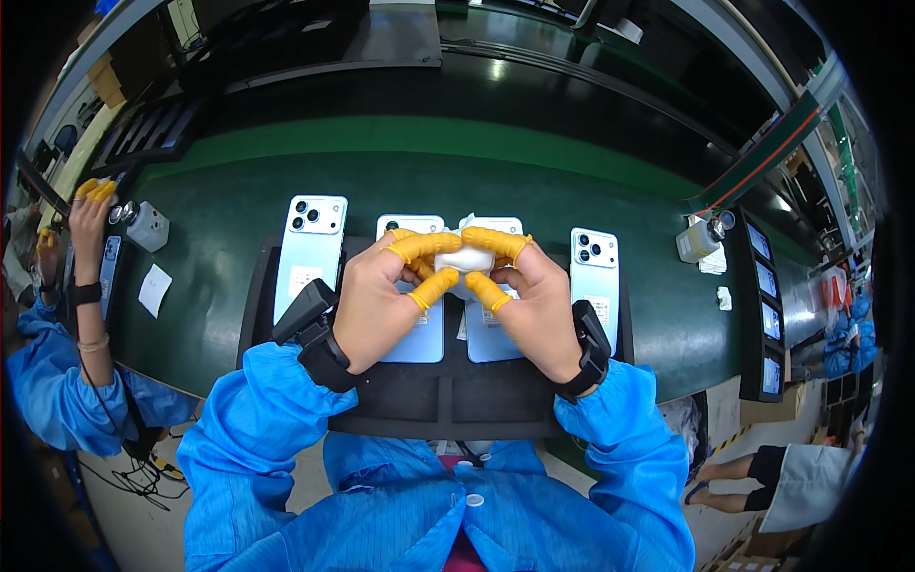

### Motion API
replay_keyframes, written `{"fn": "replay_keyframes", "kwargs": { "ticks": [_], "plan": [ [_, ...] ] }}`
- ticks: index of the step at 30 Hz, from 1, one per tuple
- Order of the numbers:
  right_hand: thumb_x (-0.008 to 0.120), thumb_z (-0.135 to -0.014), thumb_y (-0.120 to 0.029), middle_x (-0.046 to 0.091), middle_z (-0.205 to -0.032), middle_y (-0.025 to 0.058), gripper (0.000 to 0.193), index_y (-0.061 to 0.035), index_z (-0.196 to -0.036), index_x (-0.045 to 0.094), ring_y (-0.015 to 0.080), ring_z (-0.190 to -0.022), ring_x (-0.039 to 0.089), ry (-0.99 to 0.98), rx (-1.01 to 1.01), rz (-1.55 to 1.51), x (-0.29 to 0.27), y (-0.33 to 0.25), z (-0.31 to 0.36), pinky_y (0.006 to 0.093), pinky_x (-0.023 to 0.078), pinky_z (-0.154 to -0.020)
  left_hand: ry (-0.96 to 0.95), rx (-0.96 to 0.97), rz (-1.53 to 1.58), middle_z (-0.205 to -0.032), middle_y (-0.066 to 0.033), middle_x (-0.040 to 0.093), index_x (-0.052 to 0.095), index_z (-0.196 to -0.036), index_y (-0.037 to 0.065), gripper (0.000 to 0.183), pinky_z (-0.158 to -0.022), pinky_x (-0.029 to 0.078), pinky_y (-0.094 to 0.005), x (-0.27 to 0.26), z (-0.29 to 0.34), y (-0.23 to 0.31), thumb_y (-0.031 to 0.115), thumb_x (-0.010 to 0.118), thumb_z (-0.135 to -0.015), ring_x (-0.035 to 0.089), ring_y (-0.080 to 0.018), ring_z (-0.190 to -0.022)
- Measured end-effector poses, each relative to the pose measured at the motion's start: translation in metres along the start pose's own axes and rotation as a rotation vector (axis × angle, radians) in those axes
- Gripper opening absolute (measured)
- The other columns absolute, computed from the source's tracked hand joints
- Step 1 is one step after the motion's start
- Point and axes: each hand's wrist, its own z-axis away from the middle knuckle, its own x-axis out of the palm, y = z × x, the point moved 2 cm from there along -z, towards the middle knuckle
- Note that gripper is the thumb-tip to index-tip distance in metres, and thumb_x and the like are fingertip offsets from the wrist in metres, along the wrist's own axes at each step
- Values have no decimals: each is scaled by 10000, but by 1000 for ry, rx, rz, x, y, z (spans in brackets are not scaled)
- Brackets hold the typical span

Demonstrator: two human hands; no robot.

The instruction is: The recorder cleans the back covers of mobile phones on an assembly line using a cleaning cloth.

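My left hand (369, 310) and my right hand (540, 310) meet over the middle of a black tray (400, 405). Yellow finger cots cover the thumbs and several fingers. Pinched between both hands is a wad of white wiping cloth (464, 259), with a loose end sticking up behind it. Underneath, partly hidden by my hands, lie two light blue smartphones, one on the left (419, 338) and one on the right (491, 343). Another light blue phone (310, 253) lies at the tray's left, and one more (596, 276) at its right. All have their camera sides up.
A bottle with a metal top (146, 226) and a white paper slip (154, 290) are on the green bench at left. Another such bottle (701, 240) stands right, near a black rack of phones (765, 305). A co-worker's arm (89, 253) reaches in from the left.
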Motion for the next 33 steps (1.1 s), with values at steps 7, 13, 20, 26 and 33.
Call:
{"fn": "replay_keyframes", "kwargs": {
  "ticks": [7, 13, 20, 26, 33],
  "plan": [
    [711, -781, 41, 631, -1026, 131, 299, 8, -1073, 658, 258, -913, 662, 65, -25, 123, 0, 4, 2, 320, 562, -797, 56, 73, -170, -884, -79, 593, 671, -1079, 6, 346, -650, 499, -255, 3, 1, 4, 15, 765, -747, 598, -152, -720],
    [719, -778, 29, 625, -996, 123, 278, 1, -1050, 668, 246, -880, 664, 52, -63, 207, 0, -1, 0, 313, 560, -766, 81, 81, -226, -852, -81, 589, 689, -1021, -6, 302, -586, 496, -260, 2, 2, 4, 4, 771, -730, 586, -161, -654],
    [708, -768, 55, 610, -972, 118, 251, -5, -1009, 669, 240, -847, 664, 54, -108, 201, 0, -1, -1, 299, 558, -735, 88, 57, -203, -888, -65, 571, 687, -981, 20, 250, -610, 466, -229, 2, 3, 5, 14, 767, -744, 575, -126, -695],
    [722, -758, 32, 609, -1016, 130, 206, -8, -951, 664, 262, -912, 644, 43, -214, 425, -4, -9, -3, 343, 526, -837, 126, 237, -348, -1040, -84, 591, 659, -935, 32, 218, -641, 475, -242, 0, 0, 5, 31, 763, -745, 598, -151, -783],
    [665, -859, -27, 635, -1084, 122, 255, 4, -1102, 593, 199, -1014, 627, -190, 140, -178, -14, 5, -6, 321, 510, -900, -166, -142, -119, -944, -71, 650, 599, -1004, 20, 227, -614, 489, -225, 1, -1, 6, 80, 723, -823, 627, -123, -736]
  ]
}}
